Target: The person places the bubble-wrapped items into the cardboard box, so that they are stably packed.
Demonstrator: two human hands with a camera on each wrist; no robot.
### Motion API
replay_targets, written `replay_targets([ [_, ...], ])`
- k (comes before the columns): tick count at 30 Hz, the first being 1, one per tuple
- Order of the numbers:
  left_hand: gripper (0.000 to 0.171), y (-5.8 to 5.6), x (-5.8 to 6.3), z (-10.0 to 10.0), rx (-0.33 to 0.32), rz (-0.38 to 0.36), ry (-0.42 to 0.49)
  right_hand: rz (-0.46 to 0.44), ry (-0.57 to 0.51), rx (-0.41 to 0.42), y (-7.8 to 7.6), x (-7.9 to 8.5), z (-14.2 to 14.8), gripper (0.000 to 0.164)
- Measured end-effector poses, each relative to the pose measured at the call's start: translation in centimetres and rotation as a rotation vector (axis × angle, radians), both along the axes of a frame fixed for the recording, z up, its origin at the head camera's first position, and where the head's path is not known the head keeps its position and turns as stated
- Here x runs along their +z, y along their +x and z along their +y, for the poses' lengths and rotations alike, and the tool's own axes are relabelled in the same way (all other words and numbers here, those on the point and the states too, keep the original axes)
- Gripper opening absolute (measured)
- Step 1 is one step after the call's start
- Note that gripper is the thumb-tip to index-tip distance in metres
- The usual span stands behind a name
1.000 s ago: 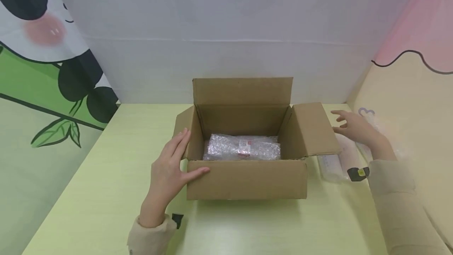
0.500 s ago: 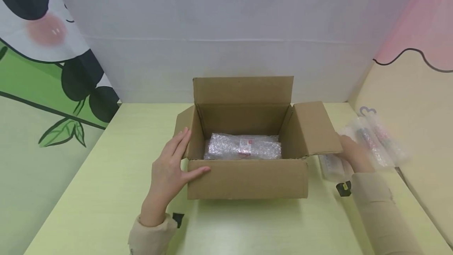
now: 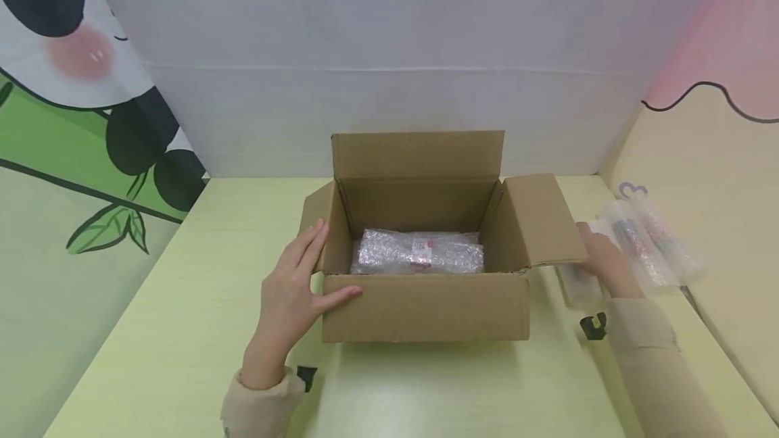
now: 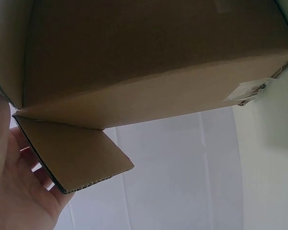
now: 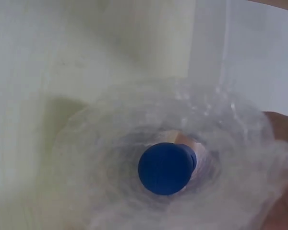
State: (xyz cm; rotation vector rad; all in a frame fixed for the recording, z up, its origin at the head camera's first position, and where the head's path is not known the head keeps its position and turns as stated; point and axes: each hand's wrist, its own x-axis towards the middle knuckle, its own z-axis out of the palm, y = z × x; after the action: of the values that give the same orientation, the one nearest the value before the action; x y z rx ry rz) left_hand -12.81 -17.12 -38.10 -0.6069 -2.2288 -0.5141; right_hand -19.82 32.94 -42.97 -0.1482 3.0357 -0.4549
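An opened cardboard box (image 3: 426,308) stands on the table with its flaps spread. My left hand (image 3: 291,289) rests on its front left corner, fingers extended against the left flap (image 4: 72,151) and thumb lying along the front flap. Inside the box lies a bubble-wrapped package (image 3: 389,250) with a red and white label. To the right of the box, my right hand (image 3: 608,265) grips a bubble-wrapped roll (image 5: 129,103). A round blue end (image 5: 164,168) shows within the roll in the right wrist view. Its fingertips are partly hidden by the right flap in the head view.
Beside my right hand lie slim bubble-wrapped packages (image 3: 639,242) with coloured contents, along the table's right edge. A purple heart-shaped outline (image 3: 631,188) shows at their far end. The right flap (image 3: 544,220) juts out towards my right hand. A pale cloth wall (image 3: 414,100) stands behind.
My right hand has come down and inwards from above the wrapped packages and taken hold of the roll beside the box. My left hand and the box have stayed in place.
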Motion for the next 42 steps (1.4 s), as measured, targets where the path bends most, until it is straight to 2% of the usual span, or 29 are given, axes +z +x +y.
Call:
replay_targets([
  [4, 0.099, 0.0, -0.1, -0.1, 0.004, -0.006, 0.004, 0.061, 0.009, 0.032, -0.2, 1.1, 0.6, 0.055],
  [10, 0.099, 0.0, -0.2, -0.2, 0.007, -0.008, 0.007, -0.015, 0.002, -0.034, -0.7, 3.9, 1.2, 0.072],
  [12, 0.098, 0.0, -0.2, -0.1, 0.006, -0.007, 0.007, -0.007, 0.003, -0.048, -0.8, 4.8, 1.5, 0.075],
  [15, 0.098, 0.0, -0.2, -0.1, 0.001, -0.003, 0.009, -0.003, -0.025, -0.066, -0.8, 6.9, 1.7, 0.075],
  [21, 0.098, 0.0, -0.1, -0.2, -0.001, -0.001, 0.01, 0.022, 0.025, -0.054, -0.5, 12.2, 1.1, 0.075],
  [27, 0.098, 0.0, -0.1, -0.1, -0.01, 0.001, 0.009, 0.124, 0.065, 0.023, 0.1, 16.7, -1.3, 0.076],
  [31, 0.098, -0.1, -0.1, -0.1, -0.008, -0.001, 0.01, 0.183, 0.04, 0.115, 0.5, 19.0, -3.8, 0.076],
  [38, 0.097, 0.0, -0.1, 0.0, -0.016, 0.008, 0.007, 0.216, -0.009, 0.296, 1.5, 21.9, -8.6, 0.075],
  [42, 0.098, 0.0, -0.1, 0.0, -0.02, 0.01, 0.012, 0.177, 0.01, 0.404, 1.6, 22.7, -11.9, 0.071],
])
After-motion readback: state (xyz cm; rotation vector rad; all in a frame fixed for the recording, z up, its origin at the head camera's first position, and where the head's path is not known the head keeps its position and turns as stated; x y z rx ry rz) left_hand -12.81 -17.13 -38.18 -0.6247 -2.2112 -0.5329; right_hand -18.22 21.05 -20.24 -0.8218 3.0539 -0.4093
